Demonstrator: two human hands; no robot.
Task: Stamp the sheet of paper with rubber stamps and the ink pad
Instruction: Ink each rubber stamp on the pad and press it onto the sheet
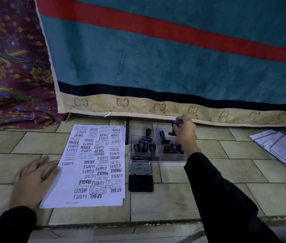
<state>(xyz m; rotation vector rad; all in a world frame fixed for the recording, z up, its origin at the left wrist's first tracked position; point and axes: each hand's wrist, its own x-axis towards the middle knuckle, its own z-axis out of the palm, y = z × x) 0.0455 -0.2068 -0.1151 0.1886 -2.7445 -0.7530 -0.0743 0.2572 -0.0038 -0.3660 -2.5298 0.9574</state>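
purple-topped stamp (173, 128) pinched in right hand (185, 131) over clear box (172, 157), centre right, left hand (33, 179) fingers (50, 170) flat on crowded sheet (93, 163), lower left: risks overprinting, barely any blank paper.

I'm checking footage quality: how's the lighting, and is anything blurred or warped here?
Head view: dim, bluish light; the stamped sheet reads sharply; the wide-angle lens bows the blanket hem and floor tiles; the left hand is slightly soft; the ink pad lid shows faint glare.
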